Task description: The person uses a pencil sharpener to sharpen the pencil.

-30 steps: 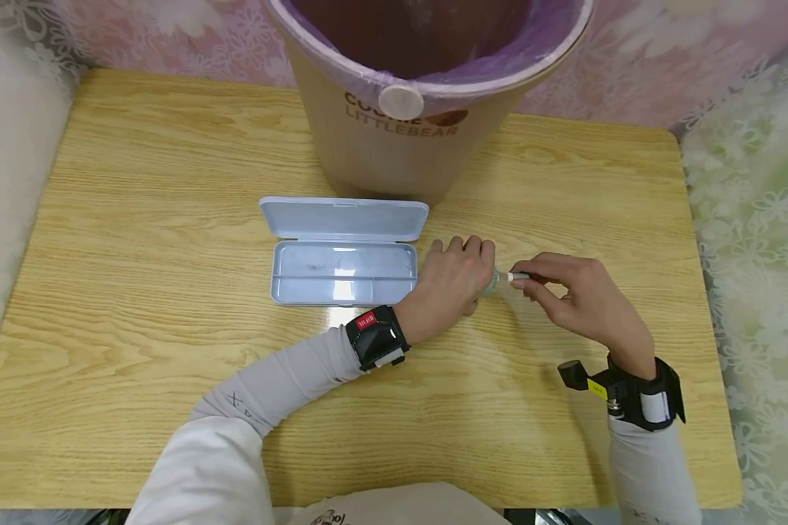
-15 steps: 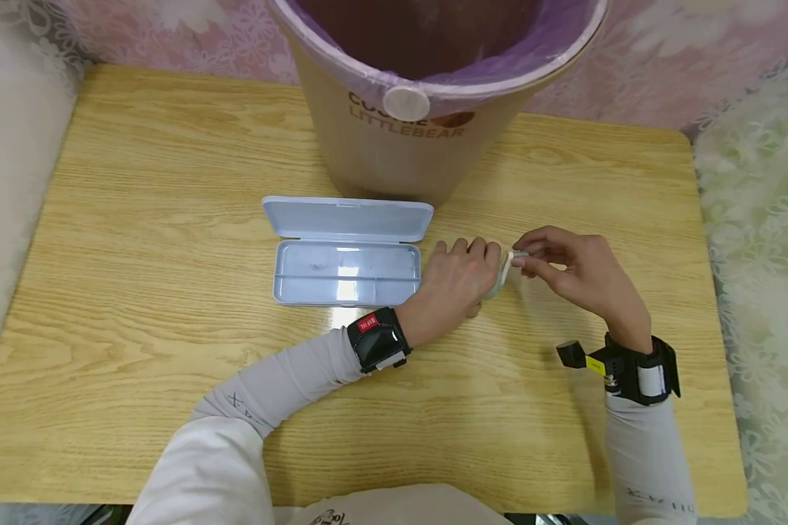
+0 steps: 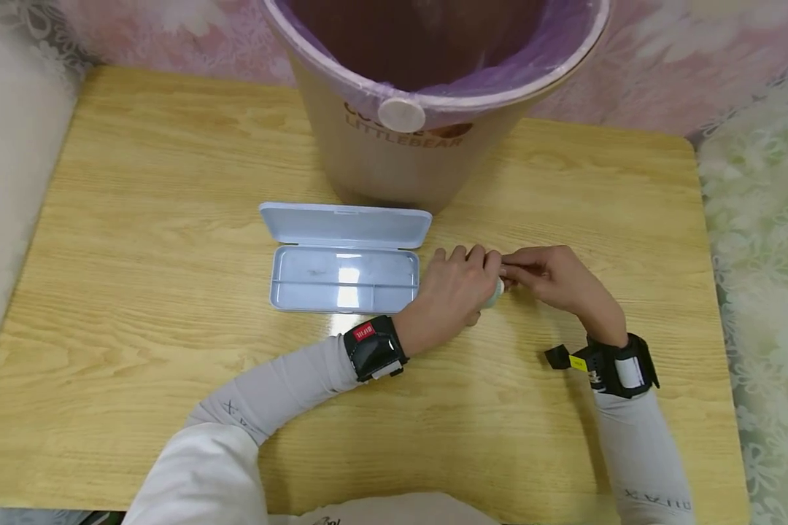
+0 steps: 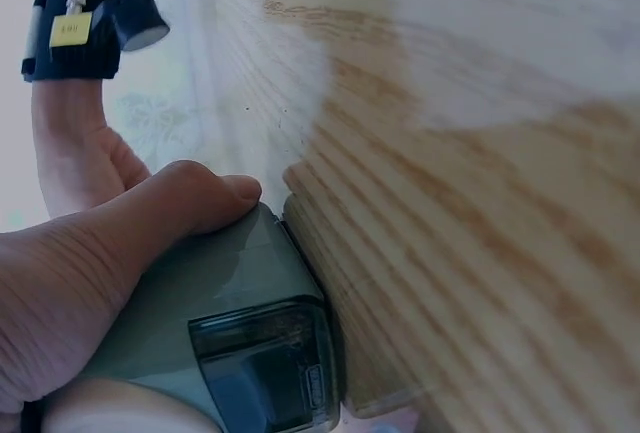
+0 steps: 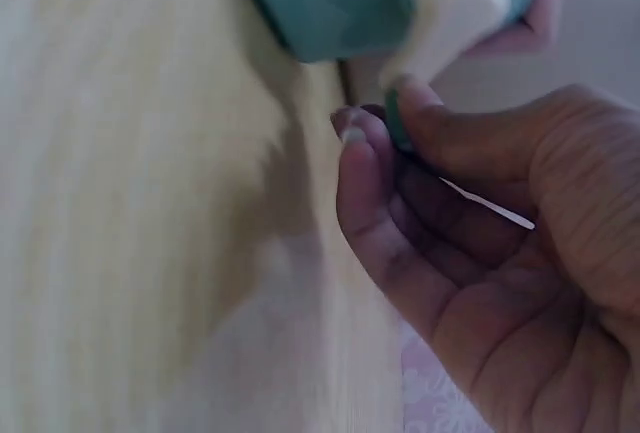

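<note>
A green-grey crank pencil sharpener (image 4: 235, 258) with a see-through shavings drawer (image 4: 265, 373) lies under my left hand (image 3: 453, 292), which grips its body on the table. The left thumb (image 4: 205, 196) presses along the top in the left wrist view. My right hand (image 3: 554, 277) pinches the small green knob (image 5: 396, 121) of the white crank handle (image 5: 455, 8) between thumb and fingertips. From the head view both hands hide most of the sharpener. Just left of it is a light blue pencil case (image 3: 315, 267), lid raised, its divided inside bare.
A tall beige bin (image 3: 394, 175) lined with a purple bag (image 3: 486, 76) stands at the back of the wooden table (image 3: 171, 182), right behind the pencil case lid. Floral-patterned coverings (image 3: 768, 255) border the table at the back and right.
My right hand has swung up and then left, closer to the left hand, carrying the crank handle round. The left hand keeps its hold on the sharpener in place.
</note>
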`<state>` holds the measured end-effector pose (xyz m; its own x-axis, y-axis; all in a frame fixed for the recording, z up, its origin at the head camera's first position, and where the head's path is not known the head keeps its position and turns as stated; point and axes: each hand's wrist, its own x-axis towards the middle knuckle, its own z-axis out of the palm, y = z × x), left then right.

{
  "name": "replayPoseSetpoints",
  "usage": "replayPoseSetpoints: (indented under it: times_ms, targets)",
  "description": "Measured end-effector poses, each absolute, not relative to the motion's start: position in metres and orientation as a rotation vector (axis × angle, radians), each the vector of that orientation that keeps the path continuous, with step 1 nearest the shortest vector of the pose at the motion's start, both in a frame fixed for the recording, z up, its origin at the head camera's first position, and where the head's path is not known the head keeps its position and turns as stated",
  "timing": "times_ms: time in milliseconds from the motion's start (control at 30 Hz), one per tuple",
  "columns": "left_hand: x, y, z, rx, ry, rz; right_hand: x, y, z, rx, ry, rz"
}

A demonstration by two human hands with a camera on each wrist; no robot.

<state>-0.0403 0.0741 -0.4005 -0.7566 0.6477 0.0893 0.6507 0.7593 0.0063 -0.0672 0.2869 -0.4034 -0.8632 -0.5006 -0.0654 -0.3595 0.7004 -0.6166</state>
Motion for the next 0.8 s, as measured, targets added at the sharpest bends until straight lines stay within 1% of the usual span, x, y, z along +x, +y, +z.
replayPoseSetpoints:
  times_ms: [100,233,367,567,700,800]
  targets:
    - [-0.037,0.073,-0.401,-1.056,-2.856,-0.058,-0.057,0.283,-0.41,-0.88,2.722,-0.823]
    - [-0.036,0.072,-0.401,-1.041,-2.847,-0.047,-0.039,0.276,-0.412,-1.031,2.768,-0.661]
    - [-0.035,0.072,-0.4,-1.032,-2.853,-0.04,-0.022,0.269,-0.409,-1.098,2.794,-0.461]
    - [-0.035,0.073,-0.398,-1.03,-2.869,-0.055,-0.006,0.266,-0.396,-1.109,2.771,-0.297]
    - [-0.035,0.074,-0.398,-1.03,-2.869,-0.082,0.004,0.269,-0.389,-1.178,2.799,-0.29]
    - [-0.035,0.074,-0.397,-1.029,-2.87,-0.085,0.007,0.27,-0.383,-1.243,2.837,-0.367]
